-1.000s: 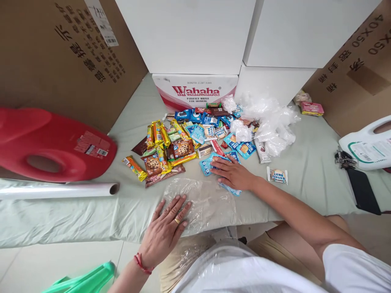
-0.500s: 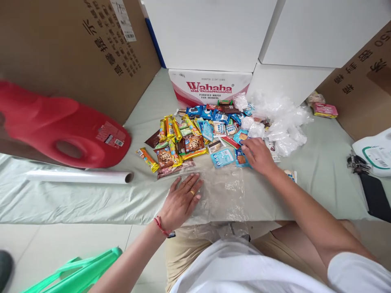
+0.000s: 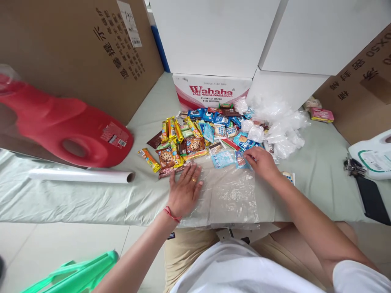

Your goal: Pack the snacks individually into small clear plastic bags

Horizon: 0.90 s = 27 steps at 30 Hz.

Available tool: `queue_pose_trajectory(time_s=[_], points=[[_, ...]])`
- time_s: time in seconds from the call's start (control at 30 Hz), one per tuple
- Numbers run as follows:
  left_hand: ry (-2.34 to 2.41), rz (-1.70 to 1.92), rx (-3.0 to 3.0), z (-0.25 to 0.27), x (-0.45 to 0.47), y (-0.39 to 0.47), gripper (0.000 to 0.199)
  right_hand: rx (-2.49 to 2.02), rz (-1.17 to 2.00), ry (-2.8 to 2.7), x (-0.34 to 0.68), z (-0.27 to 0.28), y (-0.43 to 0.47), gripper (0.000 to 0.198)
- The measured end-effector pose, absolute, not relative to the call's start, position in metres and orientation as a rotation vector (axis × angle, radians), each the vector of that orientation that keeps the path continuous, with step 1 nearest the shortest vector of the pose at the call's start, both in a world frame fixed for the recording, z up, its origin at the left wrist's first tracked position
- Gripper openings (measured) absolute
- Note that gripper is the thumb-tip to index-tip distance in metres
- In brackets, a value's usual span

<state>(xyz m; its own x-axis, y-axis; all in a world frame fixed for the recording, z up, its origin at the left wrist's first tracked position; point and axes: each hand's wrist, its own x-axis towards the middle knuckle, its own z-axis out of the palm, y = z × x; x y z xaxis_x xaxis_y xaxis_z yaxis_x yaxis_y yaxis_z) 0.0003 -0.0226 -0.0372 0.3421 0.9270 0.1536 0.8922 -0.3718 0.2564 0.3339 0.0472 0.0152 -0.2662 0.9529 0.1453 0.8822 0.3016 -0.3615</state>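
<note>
A clear plastic bag (image 3: 232,195) lies spread over the front edge of the table, its far part reaching over some snack packets. My left hand (image 3: 185,189) rests flat on the bag's left side, fingers stretched out toward the pile. At the bag's far right corner, my right hand (image 3: 261,162) is closed in a pinch on the plastic. Just left of those fingertips are a light blue packet (image 3: 222,158) and a small dark blue packet (image 3: 240,160). Beyond both hands spreads a heap of wrapped snacks, with yellow bars (image 3: 171,130) and a brown cookie packet (image 3: 194,144).
Crumpled clear bags (image 3: 282,126) lie right of the heap. A Wahaha carton (image 3: 212,91) stands behind. On the left are a red jug (image 3: 76,126) and a plastic-film roll (image 3: 82,176); on the right, a white bottle (image 3: 374,156), keys (image 3: 353,166) and a black phone (image 3: 372,199).
My right hand has come slightly nearer and pinched the plastic. The bag's right side now lies wider and flatter. My left hand has shifted a little farther forward, still flat.
</note>
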Motion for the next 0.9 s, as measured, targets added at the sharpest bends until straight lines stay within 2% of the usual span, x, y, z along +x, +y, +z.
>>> queue_pose_trajectory(time_s=[0.17,0.33,0.43,0.5,0.57,0.7,0.77,0.83,0.9], points=[[1.694,0.364,2.461,-0.042,0.013,-0.013,0.054,-2.085,0.094,-2.424,0.336,0.042,0.090,0.030],[1.686,0.383,2.494,-0.043,0.012,-0.014,0.053,-1.733,-0.049,-2.667,0.295,0.059,0.159,0.034],[1.666,0.411,2.509,-0.040,0.011,-0.014,0.052,-1.782,-0.081,-2.578,0.266,0.056,0.205,0.034],[1.656,0.429,2.515,-0.039,0.010,-0.014,0.051,-1.890,-0.056,-2.455,0.250,0.049,0.225,0.035],[1.650,0.462,2.518,-0.039,0.010,-0.014,0.050,-1.933,-0.015,-2.405,0.237,0.038,0.231,0.044],[1.635,0.515,2.514,-0.039,0.009,-0.014,0.050,-1.904,0.021,-2.390,0.232,0.017,0.213,0.050],[1.628,0.507,2.504,-0.039,0.008,-0.014,0.050,-1.900,0.137,-2.392,0.243,0.016,0.205,0.054],[1.631,0.496,2.482,-0.039,0.008,-0.014,0.050,-1.914,0.325,-2.380,0.260,0.024,0.206,0.048],[1.634,0.485,2.468,-0.040,0.008,-0.013,0.050,-1.941,0.339,-2.341,0.276,0.036,0.216,0.039]])
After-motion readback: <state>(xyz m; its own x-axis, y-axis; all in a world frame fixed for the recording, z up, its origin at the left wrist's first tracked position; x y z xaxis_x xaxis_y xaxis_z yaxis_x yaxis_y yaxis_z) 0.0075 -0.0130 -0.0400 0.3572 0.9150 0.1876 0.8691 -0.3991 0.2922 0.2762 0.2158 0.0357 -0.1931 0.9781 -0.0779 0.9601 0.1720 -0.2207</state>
